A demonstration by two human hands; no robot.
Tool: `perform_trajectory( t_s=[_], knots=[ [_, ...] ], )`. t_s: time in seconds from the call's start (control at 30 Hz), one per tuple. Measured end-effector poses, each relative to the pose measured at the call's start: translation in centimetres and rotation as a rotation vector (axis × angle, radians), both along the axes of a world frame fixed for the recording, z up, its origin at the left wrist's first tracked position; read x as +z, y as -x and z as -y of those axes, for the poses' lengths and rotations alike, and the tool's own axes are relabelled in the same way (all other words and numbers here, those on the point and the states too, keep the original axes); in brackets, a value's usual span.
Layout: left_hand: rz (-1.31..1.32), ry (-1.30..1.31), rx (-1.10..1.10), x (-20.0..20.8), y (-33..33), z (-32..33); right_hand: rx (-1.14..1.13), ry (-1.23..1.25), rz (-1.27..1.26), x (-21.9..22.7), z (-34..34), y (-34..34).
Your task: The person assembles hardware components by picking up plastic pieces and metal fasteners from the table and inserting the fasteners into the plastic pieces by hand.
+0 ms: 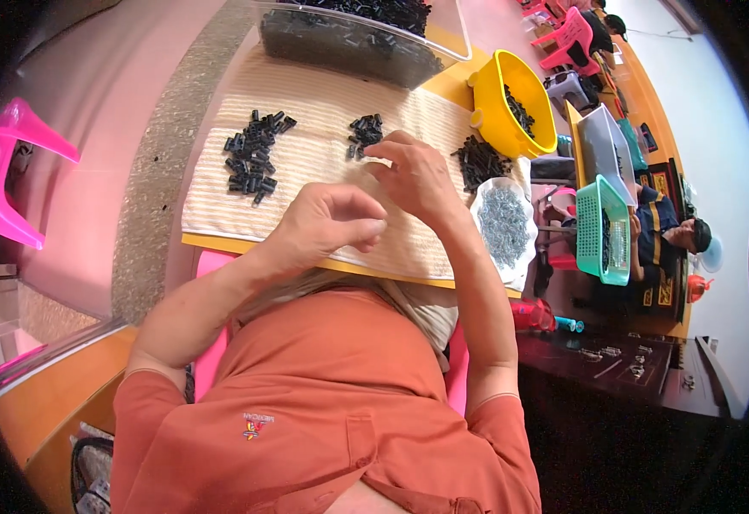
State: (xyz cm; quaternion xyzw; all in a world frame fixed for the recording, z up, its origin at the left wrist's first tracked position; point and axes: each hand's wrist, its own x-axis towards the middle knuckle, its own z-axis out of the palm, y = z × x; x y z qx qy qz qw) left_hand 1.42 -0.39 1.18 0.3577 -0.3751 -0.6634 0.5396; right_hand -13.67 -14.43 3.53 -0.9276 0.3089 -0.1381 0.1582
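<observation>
My left hand (327, 224) hovers over the near edge of a striped cloth (306, 94). Its fingers are curled in and its thumb is bent toward them; whatever they hold, if anything, is hidden. Farther off, my right hand (417, 176) has its thumb and forefinger drawn together at the near edge of a small pile of short black tubes (365, 131). No piece can be made out for certain between those fingertips. A larger pile of similar black tubes (253, 156) lies to the left.
At the back stands a clear bin (340, 56) of black parts. To the right are a yellow tub (498, 73), loose black pieces (480, 163) and a white scalloped dish (528, 230) of small shiny parts. Beyond, a person (670, 227) sits by a green basket (593, 197). A pink stool (14, 171) stands left.
</observation>
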Motion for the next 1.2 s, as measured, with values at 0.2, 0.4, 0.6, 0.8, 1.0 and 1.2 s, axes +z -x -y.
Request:
perform_trajectory(
  t_s=[0.2,0.4,0.6,0.8,1.0,1.2],
  knots=[
    [-0.018,-0.014,0.025,0.4,0.0,-0.4,-0.008,0.047,-0.071,-0.5,-0.3,-2.7],
    [-0.051,0.121,-0.015,0.2,0.5,-0.7,0.096,-0.007,0.014,0.3,-1.2,-4.0],
    [0.011,0.208,-0.039,1.1,0.9,-1.6,0.19,-0.073,0.101,-0.6,-2.3,-6.7],
    [0.043,0.318,-0.007,1.4,0.6,-1.8,0.157,-0.113,0.065,0.2,-2.6,-8.5],
    [-0.001,0.283,0.008,1.3,0.4,-1.7,-0.052,0.111,-0.155,1.2,0.7,-4.8],
    [0.091,0.304,0.014,1.1,0.5,-1.5,-0.121,0.092,-0.175,0.3,1.1,-3.1]
  ],
)
